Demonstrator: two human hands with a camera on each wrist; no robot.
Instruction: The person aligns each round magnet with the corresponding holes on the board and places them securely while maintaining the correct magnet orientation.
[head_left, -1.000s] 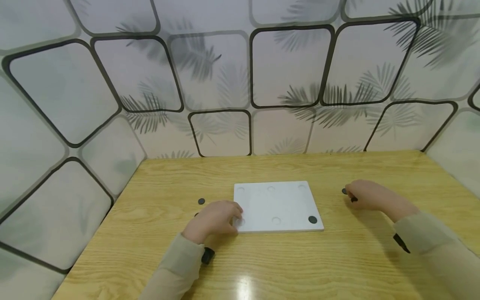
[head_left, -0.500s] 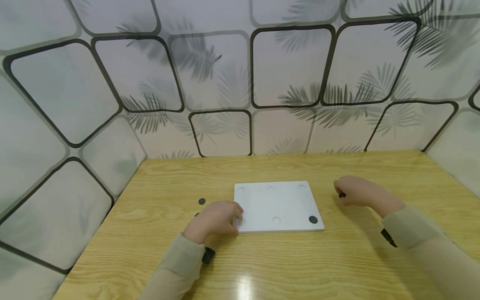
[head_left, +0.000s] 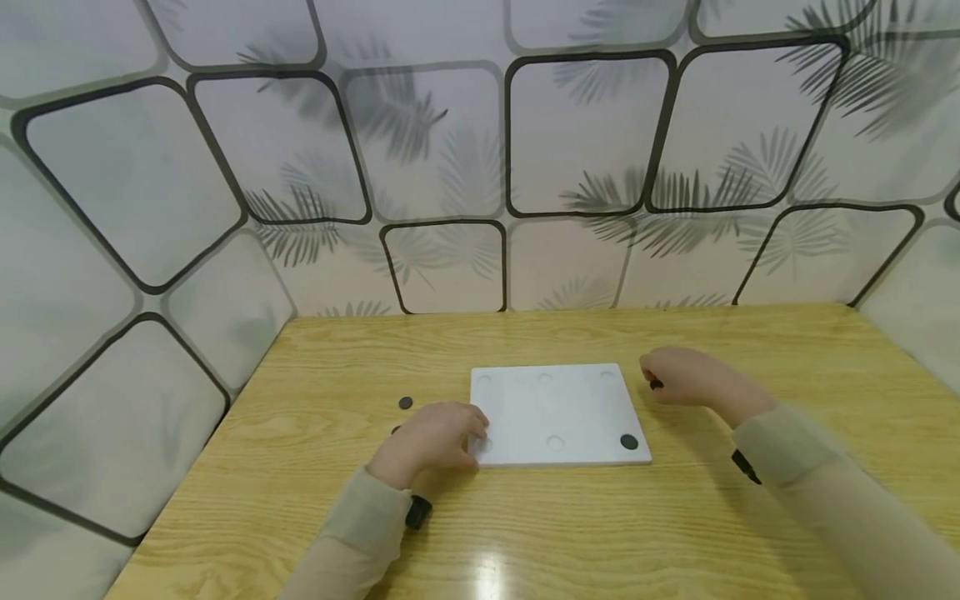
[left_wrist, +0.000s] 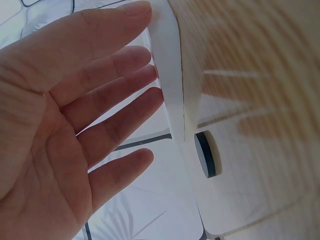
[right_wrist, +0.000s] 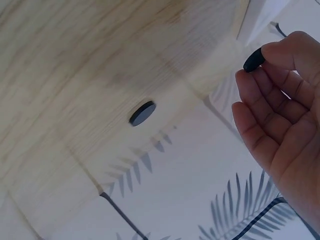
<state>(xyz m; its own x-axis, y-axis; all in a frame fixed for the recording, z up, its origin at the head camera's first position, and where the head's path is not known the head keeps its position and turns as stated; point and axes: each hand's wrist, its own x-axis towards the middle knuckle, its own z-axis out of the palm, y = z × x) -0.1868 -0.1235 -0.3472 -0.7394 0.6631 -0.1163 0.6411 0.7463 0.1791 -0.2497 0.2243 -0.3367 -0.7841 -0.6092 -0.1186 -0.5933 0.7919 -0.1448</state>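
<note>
While the left hand (head_left: 429,442) stays put at the left end of the white board (head_left: 562,408), the right hand (head_left: 690,377) is the one on the move, and it has swung in from farther right across the table (head_left: 480,533). It's just beside the board's far right corner now, apart from it, and it has brought its cargo along: a held disc (right_wrist: 254,60), dark and small, pinched between thumb and fingertips, with the other fingers loosely bent. So the carrying looks well advanced, I'd judge, but the disc isn't over the board yet.

Over to the left hand: thumb near the front edge, fingers nearly straight and slightly spread, tips resting at the board's side. That looks like steadying to me (how hard it presses, I can't tell).

On the board, a seated disc (head_left: 629,442) fills the near right spot, and the other five round recesses (head_left: 555,442) show no disc, so by my reading most of the work remains. Two more lie left of the board: a far loose disc (head_left: 406,402), and a half-hidden disc (head_left: 396,430) behind the left hand. The right wrist view adds a resting disc (right_wrist: 142,113) on the wood, well apart from those fingers.
</note>
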